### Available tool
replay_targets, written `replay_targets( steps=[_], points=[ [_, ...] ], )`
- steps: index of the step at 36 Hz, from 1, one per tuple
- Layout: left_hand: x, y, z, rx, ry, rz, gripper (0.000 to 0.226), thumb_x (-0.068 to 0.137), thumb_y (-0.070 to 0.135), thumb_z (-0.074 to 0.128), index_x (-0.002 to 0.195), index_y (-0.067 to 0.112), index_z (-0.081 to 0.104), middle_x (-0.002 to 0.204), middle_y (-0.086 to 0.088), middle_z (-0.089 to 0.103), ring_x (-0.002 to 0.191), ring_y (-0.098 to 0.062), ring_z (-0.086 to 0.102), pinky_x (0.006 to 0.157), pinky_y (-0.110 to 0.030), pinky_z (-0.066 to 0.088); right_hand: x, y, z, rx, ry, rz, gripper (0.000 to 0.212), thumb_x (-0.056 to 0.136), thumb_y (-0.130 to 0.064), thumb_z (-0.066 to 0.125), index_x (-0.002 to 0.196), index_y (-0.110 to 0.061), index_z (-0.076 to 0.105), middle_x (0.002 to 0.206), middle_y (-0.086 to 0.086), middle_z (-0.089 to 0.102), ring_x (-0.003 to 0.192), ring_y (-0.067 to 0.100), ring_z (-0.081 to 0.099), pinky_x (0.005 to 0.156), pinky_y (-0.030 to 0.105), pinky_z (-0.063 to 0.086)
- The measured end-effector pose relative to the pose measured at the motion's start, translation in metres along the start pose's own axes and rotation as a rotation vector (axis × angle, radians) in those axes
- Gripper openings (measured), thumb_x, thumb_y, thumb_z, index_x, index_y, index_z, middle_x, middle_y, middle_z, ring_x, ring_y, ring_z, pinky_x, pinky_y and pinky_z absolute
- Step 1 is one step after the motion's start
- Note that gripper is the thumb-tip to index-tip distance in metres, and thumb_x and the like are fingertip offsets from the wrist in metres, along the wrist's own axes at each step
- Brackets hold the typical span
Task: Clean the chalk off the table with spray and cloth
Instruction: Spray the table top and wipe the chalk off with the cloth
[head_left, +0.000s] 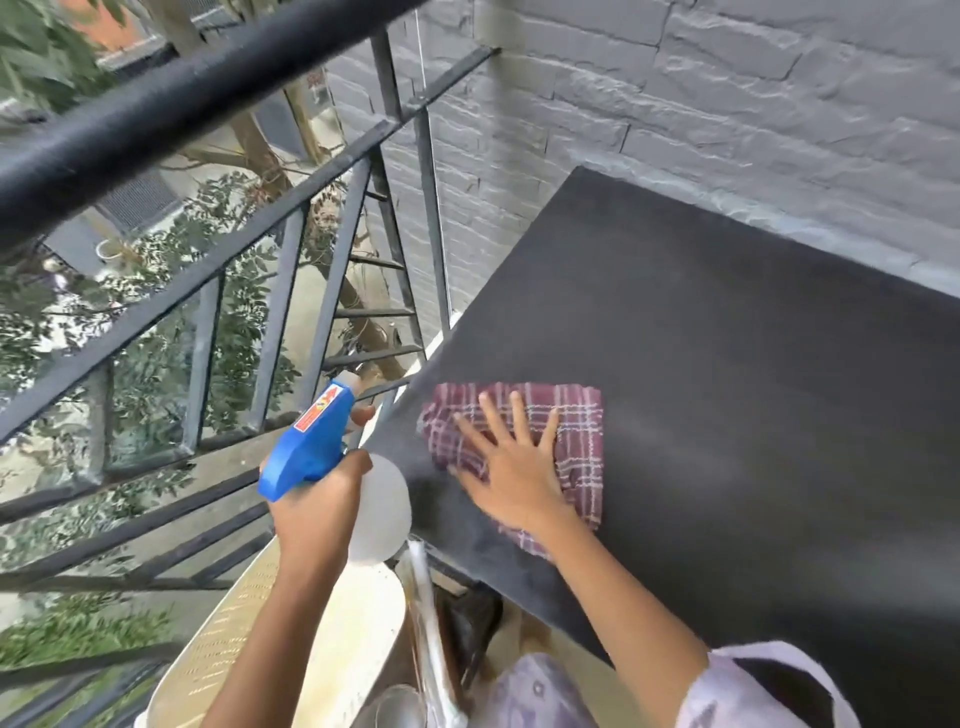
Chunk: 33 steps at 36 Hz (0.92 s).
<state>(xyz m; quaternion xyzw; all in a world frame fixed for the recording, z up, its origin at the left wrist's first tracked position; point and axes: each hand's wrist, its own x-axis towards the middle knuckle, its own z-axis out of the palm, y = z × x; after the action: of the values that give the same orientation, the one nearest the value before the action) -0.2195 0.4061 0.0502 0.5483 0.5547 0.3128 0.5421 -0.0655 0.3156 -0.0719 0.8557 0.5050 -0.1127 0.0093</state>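
Two hands show at the matte black table (727, 364); the right hand (514, 467) lies flat with fingers spread, pressing a folded maroon plaid cloth (576, 431) near the table's left edge; the left hand (317, 504) is clenched round a rounded, cloudy spray bottle (382, 509) with a blue plastic head, just off that edge.

Checking my feed, I count one spray bottle (317, 441) at 8 o'clock, one cloth (576, 415) at 5, one table (727, 389) at 3, and two hands: left hand (317, 514) at 7, right hand (511, 467) at 6. Also one railing (156, 109) at 10 and one brick wall (727, 104) at 1.
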Motion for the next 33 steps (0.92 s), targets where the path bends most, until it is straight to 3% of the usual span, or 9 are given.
replay_targets(
  steps=[3,6,9,13,16,19,22,27,33],
  points=[
    [0.004,-0.005,-0.003,-0.016,0.047,-0.041,0.033,0.054,0.022,0.057,0.087,0.020,0.056,0.079,0.003,0.055,0.069,-0.014,0.049,0.062,-0.023,0.038,-0.020,-0.010,0.011,-0.031,-0.018,-0.217,0.067,0.087,-0.073,0.015,0.144,-0.047,-0.009,0.155,-0.003,-0.019,0.140,0.033,-0.022,0.099,0.070,-0.021],
    [0.012,-0.005,-0.005,-0.025,0.054,-0.050,0.027,0.053,0.022,0.057,0.080,0.023,0.054,0.077,0.005,0.053,0.067,-0.012,0.048,0.061,-0.024,0.037,-0.019,0.012,0.010,-0.053,-0.020,-0.278,0.065,0.086,-0.074,0.011,0.143,-0.050,-0.007,0.156,-0.007,-0.017,0.141,0.028,-0.022,0.102,0.068,-0.019],
    [0.020,-0.001,-0.006,-0.014,0.027,-0.028,0.038,0.055,0.022,0.058,0.092,0.013,0.056,0.080,0.004,0.056,0.067,-0.010,0.049,0.059,-0.024,0.037,0.016,0.037,-0.005,-0.019,-0.014,-0.091,0.065,0.083,-0.076,0.003,0.142,-0.051,-0.011,0.154,-0.009,-0.022,0.141,0.028,-0.022,0.103,0.069,-0.015],
    [0.024,0.001,-0.007,-0.006,0.100,-0.047,0.024,0.068,0.012,0.070,0.074,0.026,0.052,0.073,0.008,0.052,0.065,-0.012,0.048,0.060,-0.025,0.037,0.093,0.049,-0.031,0.113,0.003,0.159,0.066,0.088,-0.071,0.008,0.146,-0.043,-0.001,0.156,-0.004,-0.017,0.141,0.033,-0.019,0.102,0.072,-0.012],
    [0.023,0.001,-0.011,-0.001,0.125,-0.056,0.020,0.059,0.020,0.067,0.077,0.025,0.058,0.078,0.006,0.054,0.068,-0.013,0.050,0.061,-0.024,0.038,0.132,0.029,-0.039,0.129,-0.018,0.200,0.068,0.089,-0.070,0.013,0.149,-0.038,0.003,0.158,0.001,-0.013,0.141,0.037,-0.017,0.100,0.075,-0.010],
    [0.023,-0.001,-0.018,-0.027,0.149,-0.088,0.045,0.051,0.026,0.061,0.093,0.011,0.053,0.077,0.004,0.051,0.066,-0.012,0.048,0.057,-0.023,0.037,0.137,-0.001,-0.037,0.061,-0.039,0.078,0.069,0.090,-0.069,0.014,0.149,-0.036,0.008,0.158,0.001,-0.011,0.141,0.038,-0.016,0.100,0.075,-0.008],
    [0.018,0.001,-0.026,-0.027,0.133,-0.082,0.035,0.053,0.024,0.059,0.085,0.014,0.055,0.075,0.006,0.052,0.064,-0.010,0.047,0.057,-0.022,0.036,0.109,-0.032,-0.024,-0.006,-0.039,-0.171,0.067,0.089,-0.070,0.014,0.148,-0.038,0.015,0.159,-0.004,-0.004,0.142,0.035,-0.017,0.102,0.074,-0.006],
    [0.012,0.000,-0.042,-0.004,0.133,-0.042,0.027,0.066,0.010,0.071,0.087,0.011,0.055,0.079,-0.001,0.054,0.069,-0.016,0.049,0.067,-0.027,0.038,0.020,-0.055,0.004,-0.095,-0.063,-0.486,0.065,0.086,-0.073,0.008,0.144,-0.045,-0.007,0.155,-0.010,-0.016,0.140,0.033,-0.023,0.101,0.071,-0.017],
    [0.002,0.000,-0.058,-0.005,0.080,0.010,0.056,0.058,0.020,0.058,0.110,0.000,0.057,0.099,-0.005,0.059,0.080,-0.016,0.051,0.062,-0.019,0.039,-0.011,0.002,0.004,-0.053,-0.024,-0.285,0.064,0.085,-0.074,0.006,0.141,-0.051,-0.011,0.155,-0.013,-0.017,0.142,0.029,-0.019,0.103,0.068,-0.018]
  ],
)
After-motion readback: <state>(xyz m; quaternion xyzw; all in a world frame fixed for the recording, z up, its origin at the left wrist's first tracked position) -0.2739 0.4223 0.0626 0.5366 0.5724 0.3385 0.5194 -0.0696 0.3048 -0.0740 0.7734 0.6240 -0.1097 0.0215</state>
